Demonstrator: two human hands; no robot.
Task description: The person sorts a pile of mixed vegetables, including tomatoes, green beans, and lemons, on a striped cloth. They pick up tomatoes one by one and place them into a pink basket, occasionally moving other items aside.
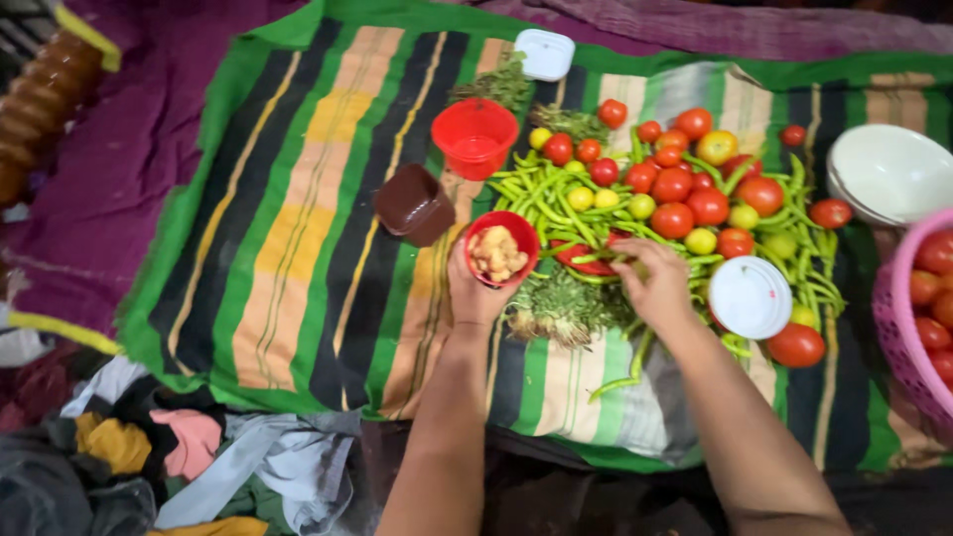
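1. Two hands over a green, black and tan striped cloth (288, 228) spread on the floor. The left hand (475, 293) cups a small round red plastic bowl of pale ginger-like chunks (501, 248), fingers wrapped round its lower rim and the bowl lifted clear of the cloth. Risk: the grip is from one side only, so a tilt could spill the chunks onto the cloth.
2. The right hand (655, 288) reaches into the pile of long green beans (546, 203), fingers narrowed on a piece at the pile's edge; whether anything is actually gripped cannot be told. Risk: beans lie tangled, so pulling one may drag others along.
3. Red and yellow-green round tomatoes (685, 189) sit heaped loosely just beyond the right hand. Risk: a nudge could set them rolling off the cloth.
4. A white round plastic lid (749, 296) lies just beside the right wrist. Risk: the forearm may knock it aside.
5. An empty red plastic cup (475, 137) and a dark brown square container (413, 203) stand near the held bowl. Risk: the brown one already looks tilted and may tip if bumped.
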